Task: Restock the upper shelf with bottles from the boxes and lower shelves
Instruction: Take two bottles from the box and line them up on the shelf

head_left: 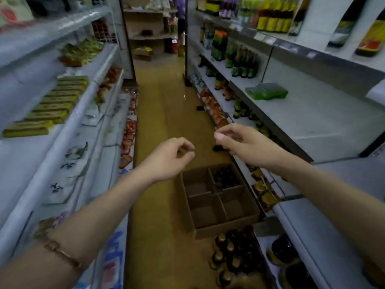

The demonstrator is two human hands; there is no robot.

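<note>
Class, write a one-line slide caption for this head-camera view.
Both hands, left and right, hover empty above a divided cardboard box on the shop aisle floor.

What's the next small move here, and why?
Probably lower a hand to the cluster of dark bottles on the floor and grip one. Both the left hand and right hand hang over the aisle with fingers loosely curled, holding nothing. The cardboard box shows mostly empty compartments, with dark bottles only in the far right one, so the floor cluster seems the fuller source.
</note>
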